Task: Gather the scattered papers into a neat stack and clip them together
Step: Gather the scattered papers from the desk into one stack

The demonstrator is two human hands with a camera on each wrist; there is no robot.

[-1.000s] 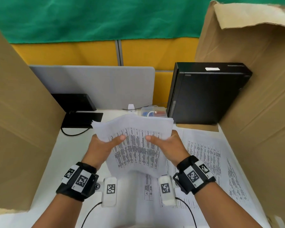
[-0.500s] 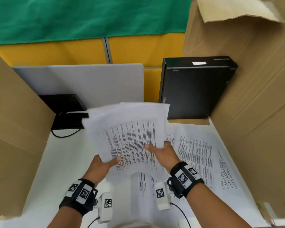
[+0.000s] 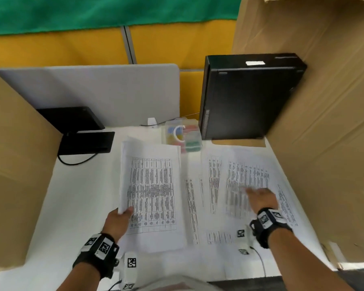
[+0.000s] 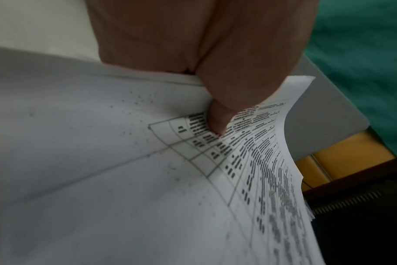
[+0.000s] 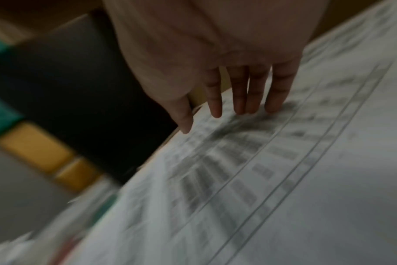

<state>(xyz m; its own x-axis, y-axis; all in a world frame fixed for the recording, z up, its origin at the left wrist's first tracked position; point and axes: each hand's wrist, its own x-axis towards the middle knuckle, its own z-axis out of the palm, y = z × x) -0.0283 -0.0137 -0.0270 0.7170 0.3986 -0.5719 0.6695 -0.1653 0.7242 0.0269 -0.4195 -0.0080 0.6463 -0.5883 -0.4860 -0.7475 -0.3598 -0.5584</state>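
Observation:
My left hand (image 3: 122, 215) pinches the left edge of a stack of printed sheets (image 3: 151, 194), thumb on top, holding it over the white desk. The left wrist view shows the thumb (image 4: 218, 123) pressed on the stack's (image 4: 238, 179) printed table. My right hand (image 3: 259, 196) lies flat with straight fingers on a loose printed sheet (image 3: 246, 185) at the right; its fingertips (image 5: 243, 105) touch that sheet (image 5: 261, 170). More loose sheets (image 3: 198, 206) lie overlapped between and below. A clear plastic box of coloured clips (image 3: 183, 135) stands at the back.
A black computer case (image 3: 248, 97) stands at the back right, a black monitor base (image 3: 86, 141) with its cable at the back left. Tall cardboard walls (image 3: 324, 122) close in both sides, and a grey divider panel (image 3: 97, 91) runs behind the desk (image 3: 82, 196).
My right hand let go of the stack and moved right onto a loose sheet. The left hand alone now holds the stack, lowered and shifted left. The clip box has come back into view.

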